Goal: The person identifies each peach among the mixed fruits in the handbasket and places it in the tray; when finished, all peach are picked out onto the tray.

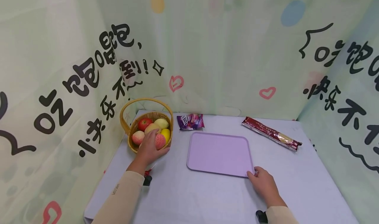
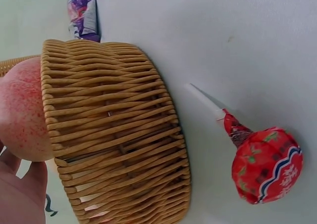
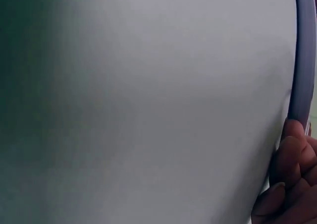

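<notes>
My left hand (image 1: 150,149) reaches over the rim of a wicker basket (image 1: 130,144) and grips a pinkish peach (image 1: 160,141) between thumb and fingers. In the left wrist view that peach (image 2: 25,110) bulges past the basket's woven side (image 2: 114,125), with fingertips against it. Around it in the basket lie a red apple (image 1: 144,124), another peach (image 1: 138,137) and several yellowish fruits. A lilac tray (image 1: 219,155) lies flat on the table; my right hand (image 1: 265,184) pinches its near right corner. The right wrist view shows curled fingers (image 3: 292,159) at the tray's edge (image 3: 303,60).
A red-wrapped lollipop (image 2: 267,164) lies beside the basket, partly hidden by my left arm in the head view. Behind the tray sits a purple snack bag (image 1: 190,122). To its right lies a long maroon packet (image 1: 270,133). Printed curtains (image 1: 213,69) enclose the white table (image 1: 189,201).
</notes>
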Available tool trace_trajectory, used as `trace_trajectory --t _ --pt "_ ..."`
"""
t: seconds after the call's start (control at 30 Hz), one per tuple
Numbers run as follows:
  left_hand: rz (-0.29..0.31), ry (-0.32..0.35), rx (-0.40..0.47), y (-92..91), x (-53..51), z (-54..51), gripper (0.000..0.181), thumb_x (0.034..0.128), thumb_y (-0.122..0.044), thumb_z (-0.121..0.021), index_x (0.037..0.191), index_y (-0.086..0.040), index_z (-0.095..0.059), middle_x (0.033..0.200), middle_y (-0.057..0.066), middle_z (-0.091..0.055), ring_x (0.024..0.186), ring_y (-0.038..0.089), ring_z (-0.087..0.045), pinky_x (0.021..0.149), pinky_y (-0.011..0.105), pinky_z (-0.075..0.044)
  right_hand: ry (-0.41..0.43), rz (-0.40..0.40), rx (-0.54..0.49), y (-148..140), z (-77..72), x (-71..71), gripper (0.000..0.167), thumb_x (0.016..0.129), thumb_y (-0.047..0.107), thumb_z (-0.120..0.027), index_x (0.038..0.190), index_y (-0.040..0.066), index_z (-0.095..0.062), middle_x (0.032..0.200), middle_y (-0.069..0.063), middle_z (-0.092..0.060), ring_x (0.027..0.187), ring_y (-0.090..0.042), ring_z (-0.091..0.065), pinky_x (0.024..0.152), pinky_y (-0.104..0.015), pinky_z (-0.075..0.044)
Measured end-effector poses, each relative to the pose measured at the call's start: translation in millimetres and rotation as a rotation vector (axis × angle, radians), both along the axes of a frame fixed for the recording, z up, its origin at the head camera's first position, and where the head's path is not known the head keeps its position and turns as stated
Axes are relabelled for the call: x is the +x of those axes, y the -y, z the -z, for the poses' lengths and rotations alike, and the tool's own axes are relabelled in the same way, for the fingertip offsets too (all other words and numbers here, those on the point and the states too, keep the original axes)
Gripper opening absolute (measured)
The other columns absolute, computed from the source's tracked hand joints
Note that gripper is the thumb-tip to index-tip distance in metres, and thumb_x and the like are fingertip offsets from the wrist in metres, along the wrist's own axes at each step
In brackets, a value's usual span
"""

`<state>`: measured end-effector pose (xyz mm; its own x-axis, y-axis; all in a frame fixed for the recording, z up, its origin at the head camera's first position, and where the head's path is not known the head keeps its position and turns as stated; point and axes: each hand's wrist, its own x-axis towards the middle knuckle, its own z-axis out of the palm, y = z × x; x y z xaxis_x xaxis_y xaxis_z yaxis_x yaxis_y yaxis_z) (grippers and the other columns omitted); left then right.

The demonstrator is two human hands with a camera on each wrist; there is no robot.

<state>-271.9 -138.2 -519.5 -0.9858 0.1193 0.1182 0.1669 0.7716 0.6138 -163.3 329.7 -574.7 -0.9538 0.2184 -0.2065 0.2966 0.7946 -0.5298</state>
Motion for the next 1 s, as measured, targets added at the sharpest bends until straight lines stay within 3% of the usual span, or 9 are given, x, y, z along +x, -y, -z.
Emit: trace_trajectory --t 0.17,0.37,0.67,1.0 --pt "-0.006 0.014 0.01 0.8 -0.1 3.1 0.097 0.0799 -0.043 -0.088 0.156 -0.015 -0.033 0.157 0.008 -0.038 0.143 0.03 -0.039 0.113 0.055 -0.044 -0.03 0.008 0.002 -1 5.4 -2.9 0.054 0.096 0.026 -0.059 0.134 -0.012 -0.054 0.098 -0.018 -0.067 0.088 -0.03 -0.06 0.081 -0.052 -0.051" --pt "-0.007 0.042 0.022 -0.5 -1.5 9.0 0.097 0.0797 -0.04 -0.088 0.156 -0.017 -0.032 0.157 0.007 -0.037 0.144 0.03 -0.036 0.112 0.056 -0.045 -0.026 0.031 -0.027 -4 6.0 -6.7 0.048 0.096 0.019 -0.056 0.133 -0.011 -0.054 0.101 -0.023 -0.068 0.09 -0.033 -0.063 0.082 -0.054 -0.052" --pt "0.0 0.023 0.016 -2.9 -12.1 14.5 0.089 0.0821 -0.038 -0.086 0.152 -0.019 -0.035 0.155 0.006 -0.039 0.141 0.028 -0.038 0.115 0.054 -0.042 -0.01 0.053 -0.082 -8 8.9 -7.1 0.05 0.097 0.02 -0.057 0.137 -0.008 -0.053 0.098 -0.017 -0.065 0.087 -0.029 -0.058 0.078 -0.048 -0.049" --pt "0.008 -0.05 -0.002 -3.1 -15.9 17.8 0.076 0.0866 -0.026 -0.084 0.148 -0.01 -0.041 0.148 0.013 -0.044 0.139 0.031 -0.041 0.116 0.053 -0.041 -0.01 0.047 -0.075 -11 12.9 -10.1 0.049 0.097 0.021 -0.06 0.136 -0.008 -0.054 0.091 -0.012 -0.061 0.081 -0.025 -0.055 0.071 -0.039 -0.046"
